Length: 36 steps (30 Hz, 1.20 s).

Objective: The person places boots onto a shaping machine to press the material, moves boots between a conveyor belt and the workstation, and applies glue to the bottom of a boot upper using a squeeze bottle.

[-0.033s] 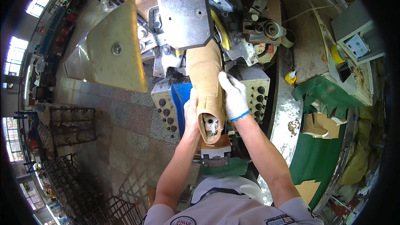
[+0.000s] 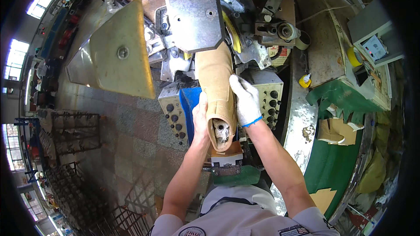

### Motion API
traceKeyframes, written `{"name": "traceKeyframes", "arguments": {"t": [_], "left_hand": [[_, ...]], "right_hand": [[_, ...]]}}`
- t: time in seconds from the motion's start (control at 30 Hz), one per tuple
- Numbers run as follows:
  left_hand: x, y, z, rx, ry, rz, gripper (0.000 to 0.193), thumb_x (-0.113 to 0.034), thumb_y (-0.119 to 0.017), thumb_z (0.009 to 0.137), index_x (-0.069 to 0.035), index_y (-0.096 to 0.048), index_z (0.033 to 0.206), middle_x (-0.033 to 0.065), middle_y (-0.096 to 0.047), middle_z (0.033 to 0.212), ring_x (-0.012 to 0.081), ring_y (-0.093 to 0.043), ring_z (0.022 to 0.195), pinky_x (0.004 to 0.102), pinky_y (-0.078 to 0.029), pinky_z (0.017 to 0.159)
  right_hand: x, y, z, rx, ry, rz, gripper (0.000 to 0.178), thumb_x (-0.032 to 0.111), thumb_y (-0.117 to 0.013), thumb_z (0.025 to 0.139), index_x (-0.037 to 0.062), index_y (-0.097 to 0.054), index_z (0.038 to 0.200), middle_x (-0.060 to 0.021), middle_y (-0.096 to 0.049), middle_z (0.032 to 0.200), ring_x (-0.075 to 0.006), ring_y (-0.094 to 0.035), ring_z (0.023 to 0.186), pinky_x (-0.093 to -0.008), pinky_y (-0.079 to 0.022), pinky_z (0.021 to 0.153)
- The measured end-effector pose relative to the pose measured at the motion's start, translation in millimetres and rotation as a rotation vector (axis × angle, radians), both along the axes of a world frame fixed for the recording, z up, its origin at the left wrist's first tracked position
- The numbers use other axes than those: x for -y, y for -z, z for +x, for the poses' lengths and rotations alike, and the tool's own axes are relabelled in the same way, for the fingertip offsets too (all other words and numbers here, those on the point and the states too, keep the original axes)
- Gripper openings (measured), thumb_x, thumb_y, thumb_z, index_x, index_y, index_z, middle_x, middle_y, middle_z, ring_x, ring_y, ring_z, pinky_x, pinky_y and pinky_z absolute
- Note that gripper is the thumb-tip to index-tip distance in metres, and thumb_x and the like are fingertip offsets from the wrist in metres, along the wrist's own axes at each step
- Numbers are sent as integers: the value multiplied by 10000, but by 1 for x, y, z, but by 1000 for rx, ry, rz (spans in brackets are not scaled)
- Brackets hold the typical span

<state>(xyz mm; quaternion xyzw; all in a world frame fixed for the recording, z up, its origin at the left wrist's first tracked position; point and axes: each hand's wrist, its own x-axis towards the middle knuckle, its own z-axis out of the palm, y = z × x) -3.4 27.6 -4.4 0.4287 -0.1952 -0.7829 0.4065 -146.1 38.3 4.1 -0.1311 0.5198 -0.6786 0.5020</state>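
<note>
A tan boot [image 2: 214, 89] lies clasped between a person's two hands at a metal machine, running from beyond the fingertips back toward the wrists. The bare left hand [image 2: 201, 116] grips its left flank; the right hand [image 2: 246, 100], in a white glove with a blue cuff edge, grips the opposite side, with a gloved digit against the boot's edge. The fingers are partly hidden, so how far they wrap underneath cannot be told. The boot's far end, ahead of both hands, disappears beneath a steel plate [image 2: 192, 15]. The nearer end, between the wrists, shows a long oval opening with a thick rim and, inside, a pale insert [image 2: 222, 136] pierced by a dark round hole. The tan surface looks matte and soft, with a seam line near the gloved fingers. Just beside the left fingers stands a blue panel [image 2: 189, 105]; beyond them, farther left, hangs a yellowish shield [image 2: 118, 67]. Well to the right of the gloved fingers, a second boot [image 2: 329, 132] rests over a green surface [image 2: 328, 161].
</note>
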Motion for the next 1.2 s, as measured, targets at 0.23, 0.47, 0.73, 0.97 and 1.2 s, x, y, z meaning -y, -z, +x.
{"name": "traceKeyframes", "arguments": {"t": [0.23, 0.47, 0.73, 0.97, 1.2], "left_hand": [[3, -9, -7, 106, 15, -162, 555, -444, -452, 1127, 55, -642, 1277, 142, -737, 1120, 191, -724, 956, 330, -583, 857], [6, -11, -6, 101, 13, -115, 572, -472, -462, 1121, 50, -661, 1244, 121, -734, 1092, 172, -701, 932, 320, -566, 852], [2, 2, -3, 265, 11, -237, 517, -414, -456, 1136, 49, -679, 1190, 106, -714, 1070, 147, -642, 941, 306, -522, 842], [-100, 126, 96, 1256, 391, -450, 749, -530, -676, 951, 16, -551, 1448, 311, -654, 1314, 466, -636, 1208, 492, -503, 1017], [-203, 281, 110, 1893, 452, -869, 372, -110, -551, 974, 10, -552, 1326, 257, -641, 1283, 369, -691, 1140, 447, -610, 831]], "right_hand": [[6, -5, -4, -15, -8, 21, 446, 333, -745, 985, -61, -737, 1192, -75, -738, 1104, -130, -635, 989, -285, -507, 906], [6, -12, -1, 56, -11, 53, 451, 384, -741, 991, -57, -758, 1086, -59, -738, 1028, -119, -637, 890, -286, -520, 816], [-11, 5, 6, -131, -34, 245, 529, 475, -702, 1005, -51, -762, 1006, -47, -710, 921, -108, -576, 826, -279, -498, 763], [-132, 39, -37, -82, 59, 208, 436, 316, -668, 1033, -37, -675, 1287, -151, -758, 1084, -242, -751, 879, -383, -612, 825], [-250, 44, -94, 227, 305, 118, 462, 297, -495, 1070, -69, -561, 1346, -238, -681, 1204, -382, -712, 1003, -450, -598, 805]]}}
